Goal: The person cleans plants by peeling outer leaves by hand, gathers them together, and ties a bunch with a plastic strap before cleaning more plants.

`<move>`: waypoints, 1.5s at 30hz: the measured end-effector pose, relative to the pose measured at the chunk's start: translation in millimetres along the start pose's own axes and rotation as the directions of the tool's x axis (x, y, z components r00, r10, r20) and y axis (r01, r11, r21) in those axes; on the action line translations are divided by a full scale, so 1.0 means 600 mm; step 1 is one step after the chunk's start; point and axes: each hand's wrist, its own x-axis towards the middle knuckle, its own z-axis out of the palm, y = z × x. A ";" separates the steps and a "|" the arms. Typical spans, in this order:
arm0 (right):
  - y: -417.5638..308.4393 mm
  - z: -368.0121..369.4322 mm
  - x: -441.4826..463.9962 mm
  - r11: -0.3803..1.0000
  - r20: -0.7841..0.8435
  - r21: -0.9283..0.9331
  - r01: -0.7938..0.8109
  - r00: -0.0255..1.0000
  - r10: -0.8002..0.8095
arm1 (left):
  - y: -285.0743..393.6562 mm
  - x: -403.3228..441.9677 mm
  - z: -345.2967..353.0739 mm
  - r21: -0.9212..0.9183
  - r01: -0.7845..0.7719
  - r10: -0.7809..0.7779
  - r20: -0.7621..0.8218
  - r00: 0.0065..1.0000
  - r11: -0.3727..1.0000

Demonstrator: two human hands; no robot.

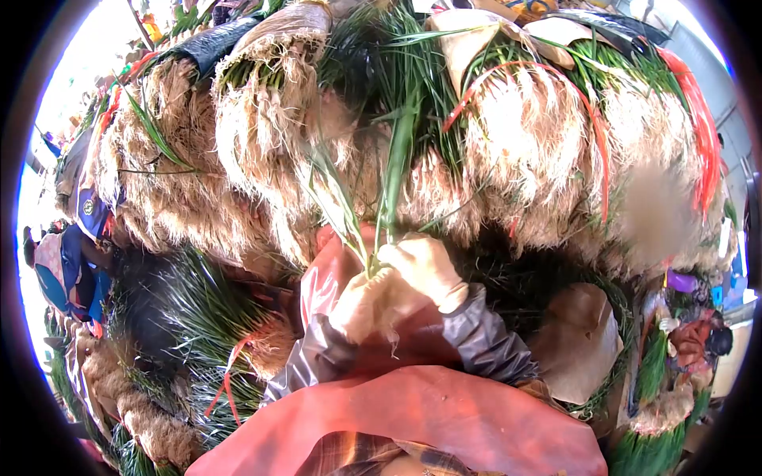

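My left hand (361, 308), in a pale glove, is closed around the base of a few long green leafy stalks (349, 222) over my lap. Close beside it, touching, my gloved right hand (425, 268) pinches the lower end of a taller stalk (397, 170). Thin pale roots hang below the left hand. Where the fingers meet, the gloves hide the stalk bases. Under both hands lies a red apron (405, 389).
Thick bundles of pale-rooted plants (270, 135) stand ahead, with more bundles (532, 135) at right, some tied with red ribbon. A tied green bunch (222, 317) lies left. Brown sheeting (579, 341) is at right. Another person (698, 341) sits far right.
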 end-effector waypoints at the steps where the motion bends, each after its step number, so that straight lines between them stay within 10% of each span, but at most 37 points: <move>1: -0.004 -0.002 0.002 0.999 -0.030 -0.035 0.004 1.000 -0.005 | -0.002 0.002 -0.005 -0.032 -0.057 0.059 0.064 0.996 0.998; 2: -0.005 -0.003 0.006 0.998 -0.062 -0.069 0.011 0.998 -0.015 | -0.001 0.005 -0.006 -0.066 -0.117 0.125 0.124 0.984 0.991; 4: 0.023 0.027 0.001 0.867 -0.280 0.363 -0.342 0.847 0.452 | 0.023 -0.024 0.005 -0.083 -0.147 0.158 0.148 0.976 0.986; 7: 0.169 0.037 -0.043 0.692 0.046 0.316 -0.649 0.739 0.672 | 0.007 -0.054 -0.019 -0.157 -0.274 0.286 0.061 0.956 0.949; 8: 0.166 0.034 -0.060 0.793 0.261 -0.143 -0.592 0.750 0.607 | 0.000 -0.053 -0.035 -0.341 -0.292 0.346 0.110 0.932 0.894; 11: 0.078 -0.001 -0.053 0.871 0.248 -0.161 -0.464 0.835 0.491 | -0.003 -0.043 -0.070 -0.472 -0.339 0.469 0.188 0.863 0.814; 14: 0.055 0.018 0.028 0.953 -0.345 -0.166 -0.255 0.920 0.186 | -0.007 -0.013 -0.066 -0.562 -0.175 0.437 0.374 0.818 0.808; 16: 0.094 0.054 0.078 0.860 -0.001 -0.339 -0.380 0.915 0.404 | 0.017 -0.025 -0.010 -0.488 -0.155 0.236 0.110 0.965 0.859; 20: 0.060 0.042 0.039 0.950 -0.182 0.195 -0.243 0.943 0.279 | 0.033 -0.004 -0.010 -0.274 -0.305 0.293 -0.083 0.952 0.912; 24: 0.004 0.020 -0.044 0.980 -0.067 0.143 0.138 0.989 -0.129 | 0.033 0.016 -0.011 -0.141 -0.284 0.294 0.054 0.954 0.948; 25: -0.015 -0.006 -0.041 0.949 -0.047 0.304 -0.085 0.993 0.104 | 0.008 0.042 -0.035 -0.123 -0.159 0.172 0.107 0.979 0.980; 28: 0.000 -0.027 -0.023 0.600 0.144 0.626 -0.498 0.831 0.538 | 0.013 0.028 -0.005 -0.279 -0.101 0.104 -0.002 0.995 0.955; 30: 0.012 -0.015 0.002 -0.123 0.579 0.808 -0.576 0.738 0.346 | -0.013 0.043 -0.020 -0.333 -0.009 0.054 0.126 0.991 0.943; 34: -0.014 -0.004 0.011 0.095 0.464 0.797 -0.597 0.705 0.536 | -0.041 0.037 -0.036 -0.431 0.014 0.088 0.217 0.972 0.902; 37: 0.039 -0.007 -0.060 0.566 -0.031 0.711 -0.417 0.786 0.618 | -0.027 0.025 -0.050 -0.382 -0.072 0.139 0.152 0.979 0.922; 38: 0.080 0.009 -0.102 0.482 -0.003 0.717 -0.504 0.689 0.725 | -0.001 0.007 -0.040 -0.330 -0.148 0.187 0.089 0.978 0.932; 39: 0.149 0.018 -0.161 0.673 0.042 0.138 -0.727 0.683 0.729 | 0.021 -0.006 -0.034 -0.286 -0.203 0.217 0.015 0.976 0.936; 40: 0.144 -0.013 -0.177 0.735 0.210 -0.424 -0.529 0.732 0.648 | 0.031 -0.014 -0.033 -0.239 -0.249 0.242 -0.059 0.969 0.939; 45: 0.079 -0.006 -0.049 0.956 -0.142 0.032 -0.291 0.946 0.293 | 0.020 0.001 -0.036 -0.408 -0.240 0.280 0.039 0.959 0.881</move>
